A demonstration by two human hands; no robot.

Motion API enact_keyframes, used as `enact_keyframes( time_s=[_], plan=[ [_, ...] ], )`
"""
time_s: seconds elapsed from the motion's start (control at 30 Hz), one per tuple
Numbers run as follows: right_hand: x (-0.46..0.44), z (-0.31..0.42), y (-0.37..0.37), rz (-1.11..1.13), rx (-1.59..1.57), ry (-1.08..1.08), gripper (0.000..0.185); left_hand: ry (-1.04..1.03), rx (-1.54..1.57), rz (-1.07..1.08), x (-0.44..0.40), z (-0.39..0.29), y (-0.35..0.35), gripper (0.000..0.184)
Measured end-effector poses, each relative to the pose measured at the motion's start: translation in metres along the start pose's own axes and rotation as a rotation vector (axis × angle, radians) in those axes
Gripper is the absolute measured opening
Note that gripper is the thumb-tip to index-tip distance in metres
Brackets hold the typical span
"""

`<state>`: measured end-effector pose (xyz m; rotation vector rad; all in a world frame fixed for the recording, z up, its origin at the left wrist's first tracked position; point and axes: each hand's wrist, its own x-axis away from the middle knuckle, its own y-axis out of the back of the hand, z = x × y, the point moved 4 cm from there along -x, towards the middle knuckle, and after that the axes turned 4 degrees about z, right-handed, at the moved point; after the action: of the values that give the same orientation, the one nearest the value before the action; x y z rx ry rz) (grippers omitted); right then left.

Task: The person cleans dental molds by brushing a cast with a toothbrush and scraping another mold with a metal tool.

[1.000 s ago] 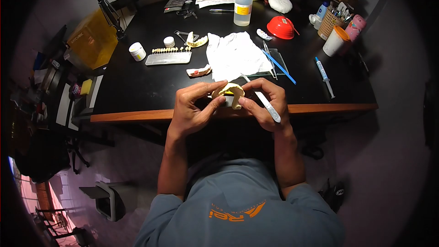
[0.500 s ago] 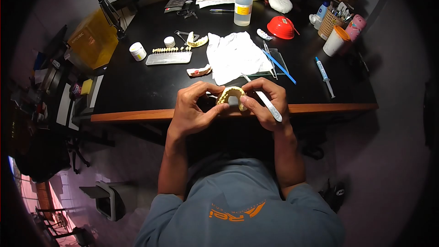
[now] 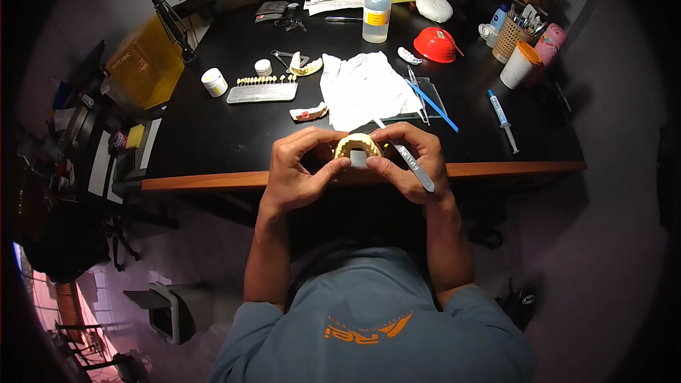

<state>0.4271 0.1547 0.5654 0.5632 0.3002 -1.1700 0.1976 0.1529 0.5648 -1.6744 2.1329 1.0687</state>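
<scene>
A yellowish horseshoe-shaped dental cast [image 3: 357, 143] is held up at the desk's front edge, between my two hands. My left hand [image 3: 303, 164] is closed on its left side, thumb below and forefinger above. On the other side my right hand [image 3: 410, 159] pinches the cast in the same way. That hand also keeps a slim tool with a flat grey handle [image 3: 417, 172] between its fingers; the handle slants down to the right, and the tool's kind cannot be made out. Just beyond lies a crumpled white cloth [image 3: 369, 85]. Left of the cloth rests a smaller cast piece with a red patch [image 3: 309, 112].
Behind my left hand are a tooth shade guide [image 3: 261, 92], a white jar [image 3: 213, 82] and another dental cast [image 3: 305, 65]. A clear bottle [image 3: 377, 18] and a red bowl [image 3: 435, 44] stand farther back. Rightward lie a blue-handled tool [image 3: 434, 106] and a syringe [image 3: 504, 122].
The dental cast has been turned and tilted in my hands, so its opening faces me differently. My right fingers and the grey-handled tool have shifted slightly left.
</scene>
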Motion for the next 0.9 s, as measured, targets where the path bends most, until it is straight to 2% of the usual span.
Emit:
enact_keyframes(
  time_s=[0.03,0.13,0.23,0.43,0.53,0.63,0.9],
  plan=[
    [0.000,0.000,0.000,0.002,0.013,0.024,0.029,-0.008,0.007,-0.027,0.000,0.001,0.000,0.037],
    [0.004,-0.002,0.001,0.006,-0.035,-0.139,0.035,0.001,0.001,-0.028,-0.001,-0.004,0.001,0.035],
    [0.004,-0.003,0.001,-0.021,-0.065,0.030,0.038,0.044,0.116,-0.035,0.001,-0.002,-0.001,0.035],
    [0.001,0.002,-0.002,-0.006,-0.138,0.183,0.039,0.002,0.064,-0.035,-0.001,-0.008,0.000,0.038],
    [0.000,0.005,-0.002,0.028,-0.128,0.225,0.040,0.054,0.157,-0.049,0.002,0.002,-0.001,0.038],
    [-0.001,0.006,-0.001,0.013,-0.100,0.283,0.038,0.059,0.167,-0.021,0.003,0.004,-0.001,0.039],
    [0.006,-0.002,0.002,-0.100,-0.066,0.182,0.024,0.073,0.148,0.130,0.000,-0.005,-0.002,0.055]
  ],
)
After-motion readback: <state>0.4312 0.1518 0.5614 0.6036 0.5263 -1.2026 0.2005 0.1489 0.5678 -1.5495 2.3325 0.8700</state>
